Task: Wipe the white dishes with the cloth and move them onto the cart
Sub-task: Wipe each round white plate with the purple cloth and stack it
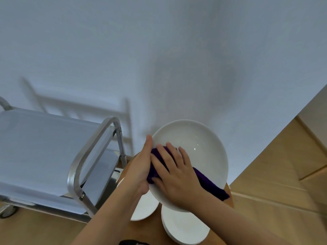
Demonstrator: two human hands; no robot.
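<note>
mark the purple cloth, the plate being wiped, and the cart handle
purple cloth (210,184): head view, on the tail trailing past the wrist.
plate being wiped (203,144): head view, on its bare inner face.
cart handle (88,149): head view, on the sloping metal tube.

The large round white ceramic plate (200,149) is held tilted above the round wooden table (228,195). The left hand (139,167) supports its left rim. The right hand (174,175) lies on the dark purple cloth (210,184) inside it. Two smaller white plates (184,227) lie on the table beneath. The metal cart (53,156) stands left of the table.
</note>
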